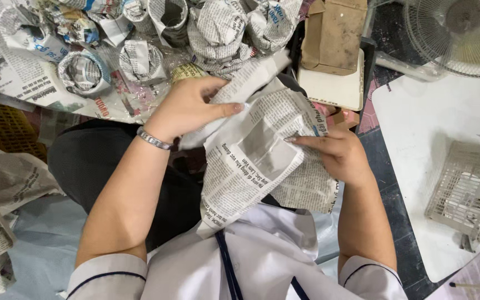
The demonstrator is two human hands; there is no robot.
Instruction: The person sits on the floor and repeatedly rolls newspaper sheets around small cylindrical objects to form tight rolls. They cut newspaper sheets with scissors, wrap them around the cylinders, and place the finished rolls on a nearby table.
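While both hands work at the middle of the view, a folded sheet of newspaper [262,153] is held between them above the person's lap. On the left, the left hand [187,108] lies over the sheet's upper left part, its grip closed on the paper with the fingers curled around a fold and the thumb pressed flat across the top. A silver bracelet [154,139] sits on that wrist. On the right, the right hand [337,153] holds the sheet's right edge, its grip narrow, with the fingertips [293,139] pressed onto the printed face and the rest of the hand behind the paper. The sheet is creased into a rough pocket shape, its lower corner hanging down toward the white shirt [251,261] at the near edge.

Far from the hands, along the top of the view, a cluster of newspaper cups [140,58] stands close together on spread newsprint, some open at the top. To the far right of them is a brown cardboard piece [334,33] resting on a pale board. At the far right corner a fan [462,28] shows in part, and a pale plastic basket [465,189] lies on a white worktop [418,122] at the right.
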